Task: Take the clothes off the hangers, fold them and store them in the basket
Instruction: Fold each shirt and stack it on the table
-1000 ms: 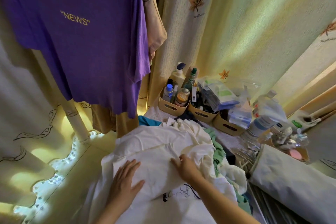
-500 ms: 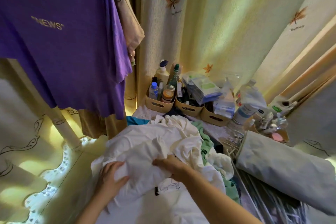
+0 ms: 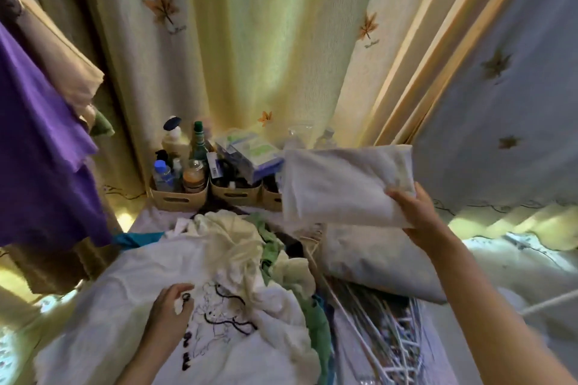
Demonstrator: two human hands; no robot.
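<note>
Plainly the step in hand is stowing. The right hand grips a folded shirt by its near edge and holds it in the air, well above and to the right of the left hand. The left hand lies on a printed shirt with its fingers curled, seemingly pinching the cloth.

An edge grip lets the far end sag, so the folds could drop open. It would be better to keep the shirt level and lower it flat, letting go only once it lies square. A folded piece sits just below the right hand and looks like the stack to set it on. No basket shows plainly, so I cannot tell where it stands.

- **Folded:** two, one held and one beneath it.
- **Loose, between the hands:** at least four, namely the printed shirt, a cream garment, a green garment and a teal scrap. More may lie buried.
- **Hanging, far left of the left hand:** a purple shirt and a beige garment.
- **Bare hangers, under the right forearm:** a tangle too dense to count.
- **Beyond both hands:** three bins of bottles.
</note>
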